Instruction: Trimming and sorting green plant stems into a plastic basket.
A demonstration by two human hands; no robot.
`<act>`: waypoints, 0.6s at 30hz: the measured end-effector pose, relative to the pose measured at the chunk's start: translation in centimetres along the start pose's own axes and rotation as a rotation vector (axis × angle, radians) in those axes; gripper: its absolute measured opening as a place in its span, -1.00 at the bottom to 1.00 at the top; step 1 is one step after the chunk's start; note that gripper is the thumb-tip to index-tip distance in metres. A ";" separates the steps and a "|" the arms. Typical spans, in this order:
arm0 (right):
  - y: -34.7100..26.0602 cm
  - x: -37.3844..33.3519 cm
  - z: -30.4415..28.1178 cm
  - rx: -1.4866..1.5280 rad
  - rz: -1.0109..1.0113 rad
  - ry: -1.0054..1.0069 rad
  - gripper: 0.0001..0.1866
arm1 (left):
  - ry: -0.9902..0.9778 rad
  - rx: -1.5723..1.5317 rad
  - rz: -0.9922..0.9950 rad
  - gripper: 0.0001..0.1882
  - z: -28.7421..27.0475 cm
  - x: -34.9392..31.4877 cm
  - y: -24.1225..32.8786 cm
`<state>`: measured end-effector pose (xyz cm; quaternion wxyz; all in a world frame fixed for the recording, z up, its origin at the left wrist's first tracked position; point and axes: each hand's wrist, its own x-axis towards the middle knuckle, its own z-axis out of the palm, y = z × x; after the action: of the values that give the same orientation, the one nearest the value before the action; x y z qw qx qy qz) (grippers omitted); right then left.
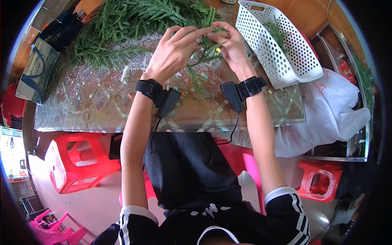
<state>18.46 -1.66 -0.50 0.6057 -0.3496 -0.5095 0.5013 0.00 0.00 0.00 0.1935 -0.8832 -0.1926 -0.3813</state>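
My left hand [173, 53] and my right hand [232, 47] meet over the table's far half, fingers closed and pinching at the upper part of an artificial pine sprig [197, 79]. The sprig's green needles show between and below my hands, and its tip points down toward me. What exactly my fingertips pinch is partly hidden behind the fingers. A small yellow piece [218, 50] shows beside my right hand. Behind and left of my hands lies a heap of green pine branches [122, 22], some dusted white.
White flakes are scattered over the glass-topped table [102, 116]. A white perforated basket [281, 77] with sprigs in it stands at right, beside a white plastic bag [326, 118]. At left are a paper bag [38, 71] and a red stool [81, 163]; another red stool [320, 181] stands at right.
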 end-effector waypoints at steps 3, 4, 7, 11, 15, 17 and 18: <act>-0.1 0.0 0.0 -0.055 0.033 0.028 -0.68 | -0.042 0.017 0.002 -0.84 0.0 -0.2 -0.1; 0.0 0.0 0.0 -0.057 0.034 0.026 -0.68 | -0.041 0.017 0.000 -0.84 0.0 -0.2 -0.1; 0.3 0.0 0.2 -0.030 -0.020 0.001 -0.65 | -0.037 -0.005 -0.025 -0.87 -0.1 -0.3 0.0; 0.1 -0.1 0.6 -0.166 -0.032 0.032 -0.66 | -0.038 0.020 -0.026 -0.87 0.1 -0.3 -0.1; 1.3 0.5 0.3 -0.359 -0.203 0.018 -0.68 | -0.072 0.046 -0.051 -0.87 0.3 -0.3 0.2; 0.7 0.1 0.9 -0.427 -0.206 0.017 -0.66 | -0.071 0.058 -0.052 -0.87 0.4 -0.5 0.1; 0.4 -0.2 1.2 -0.497 -0.208 0.017 -0.65 | -0.070 0.069 -0.052 -0.87 0.4 -0.5 0.0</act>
<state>17.17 -1.82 -0.64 0.5539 -0.4375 -0.6449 0.2930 -0.09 0.07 -0.63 0.2070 -0.8836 -0.2349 -0.3482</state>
